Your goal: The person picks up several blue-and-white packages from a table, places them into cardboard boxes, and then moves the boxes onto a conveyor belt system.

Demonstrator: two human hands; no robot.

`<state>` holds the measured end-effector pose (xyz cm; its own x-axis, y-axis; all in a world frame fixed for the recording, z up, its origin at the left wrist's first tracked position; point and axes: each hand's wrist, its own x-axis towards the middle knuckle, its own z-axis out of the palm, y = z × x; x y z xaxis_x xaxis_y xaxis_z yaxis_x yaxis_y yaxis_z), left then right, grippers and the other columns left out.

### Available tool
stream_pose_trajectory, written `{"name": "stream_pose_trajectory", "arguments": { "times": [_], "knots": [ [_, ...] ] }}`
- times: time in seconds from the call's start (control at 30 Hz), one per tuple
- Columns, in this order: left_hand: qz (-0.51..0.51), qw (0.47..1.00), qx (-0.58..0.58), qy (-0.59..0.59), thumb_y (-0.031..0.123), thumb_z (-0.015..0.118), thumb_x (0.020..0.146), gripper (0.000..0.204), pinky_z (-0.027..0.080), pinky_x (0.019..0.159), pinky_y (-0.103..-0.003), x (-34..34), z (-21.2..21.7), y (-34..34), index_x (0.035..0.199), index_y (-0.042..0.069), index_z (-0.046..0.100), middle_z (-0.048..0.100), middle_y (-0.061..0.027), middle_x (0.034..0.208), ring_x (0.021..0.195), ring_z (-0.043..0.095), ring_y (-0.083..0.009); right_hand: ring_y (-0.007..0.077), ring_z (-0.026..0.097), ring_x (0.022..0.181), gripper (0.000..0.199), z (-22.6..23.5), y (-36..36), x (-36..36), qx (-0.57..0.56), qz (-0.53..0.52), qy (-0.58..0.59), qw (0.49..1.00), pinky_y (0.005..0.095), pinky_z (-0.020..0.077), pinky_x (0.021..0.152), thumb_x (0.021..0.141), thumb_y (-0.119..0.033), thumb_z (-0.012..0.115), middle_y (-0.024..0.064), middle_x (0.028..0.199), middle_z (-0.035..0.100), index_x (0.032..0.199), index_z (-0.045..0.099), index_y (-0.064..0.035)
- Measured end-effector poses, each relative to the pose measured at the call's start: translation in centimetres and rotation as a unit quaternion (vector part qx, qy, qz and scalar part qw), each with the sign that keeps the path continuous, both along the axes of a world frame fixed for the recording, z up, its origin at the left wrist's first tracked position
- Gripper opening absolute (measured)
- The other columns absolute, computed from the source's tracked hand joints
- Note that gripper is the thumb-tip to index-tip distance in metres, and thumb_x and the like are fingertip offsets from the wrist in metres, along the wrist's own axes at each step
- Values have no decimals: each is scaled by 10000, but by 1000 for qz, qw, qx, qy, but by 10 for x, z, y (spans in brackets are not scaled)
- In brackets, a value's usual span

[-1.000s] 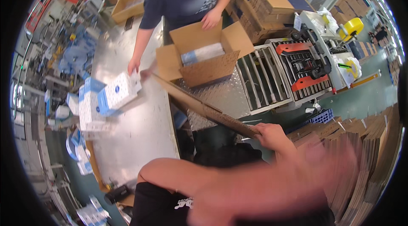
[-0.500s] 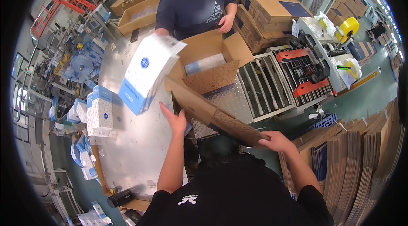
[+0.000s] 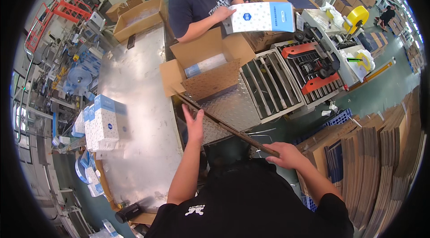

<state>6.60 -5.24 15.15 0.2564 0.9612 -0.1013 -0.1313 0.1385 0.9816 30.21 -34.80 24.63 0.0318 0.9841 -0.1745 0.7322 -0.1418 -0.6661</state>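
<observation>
Your right hand pinches the near end of a flat brown cardboard sheet between thumb and fingers; the sheet, seen nearly edge-on as a thin, rough strip, slants from beside the open carton towards you. Your left hand is by its far part, thumb spread from the fingers; you cannot tell whether it touches. The carton, matte with splayed flaps, stands on raised-tread metal plate beside your smooth, shiny metal table. A co-worker holds a glossy white-and-blue pack bearing a blue badge and dark lettering.
</observation>
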Motion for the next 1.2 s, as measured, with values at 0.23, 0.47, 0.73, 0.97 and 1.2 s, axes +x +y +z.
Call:
{"name": "stream_pose_trajectory", "arguments": {
  "times": [0.23, 0.47, 0.73, 0.97, 1.2],
  "knots": [
    [-1, 996, 32, 86, -103, 504, 763, 978, 300, 1182, -358, -55, 15, 12, 1621, 44, 59, 287, -161, 1583, 1435, 345, -284, 335, 701, 946, 456, -15, 1, 5, -57, -136, 136, 980, 413, 564, 840, 876, -438, 733, 158, 1086, 731, 1181, 729, -100],
    [-291, 911, 180, 231, -58, 534, 781, 928, 227, 1223, -363, -44, 84, -20, 1600, 0, 101, 292, -227, 1594, 1494, 286, -329, 403, 695, 771, 409, -3, -6, 35, 36, -276, -201, 939, 500, 573, 693, 865, -139, 669, 192, 898, 710, 1262, 619, -53],
    [-535, 507, 346, 581, 600, 698, 795, 1006, 122, 1099, -817, 55, -8, -95, 1580, 95, 321, 144, -84, 1696, 1567, 36, -341, 418, 523, 1327, 887, -74, 38, 86, -313, -37, -145, 938, 492, 448, 1076, 911, -594, 597, 177, 1687, 136, 1596, 298, -118],
    [-246, 407, 657, 585, 447, 757, 748, 901, 159, 1145, -712, 95, 9, -67, 1534, 173, 413, 248, -139, 1649, 1537, 189, -325, 373, 472, 1356, 810, -53, 4, 82, -241, 237, 36, 940, 486, 420, 1078, 766, -579, 756, 182, 1578, 380, 1439, 558, -173],
    [-311, 653, 516, 459, 468, 694, 839, 945, 198, 1180, -560, 137, 69, -70, 1519, -63, 310, 434, -231, 1494, 1421, 378, -362, 363, 511, 1332, 975, -96, 30, 114, -70, -374, -200, 903, 510, 453, 1037, 599, -535, 883, 165, 1468, 527, 1411, 561, -102]
  ]
}}
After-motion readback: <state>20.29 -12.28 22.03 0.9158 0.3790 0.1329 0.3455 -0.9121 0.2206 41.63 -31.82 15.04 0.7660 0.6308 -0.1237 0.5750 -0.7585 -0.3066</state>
